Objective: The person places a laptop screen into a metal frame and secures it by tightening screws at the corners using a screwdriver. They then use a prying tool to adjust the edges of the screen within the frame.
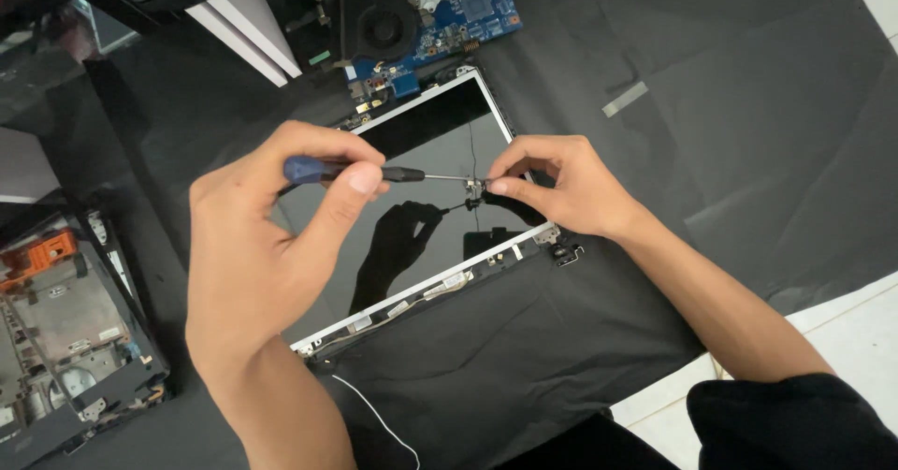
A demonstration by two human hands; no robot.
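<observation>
Black cloth covers the bench, with a laptop screen panel lying flat at its middle. Left hand is clenched around a blue-handled screwdriver, held level above the panel, tip pointing right. Right hand pinches a small metal part between thumb and forefinger, right at the screwdriver tip, over the panel's right half. Beyond the panel's far edge lies a blue circuit board with a round fan. Left of the panel sits an opened laptop base.
</observation>
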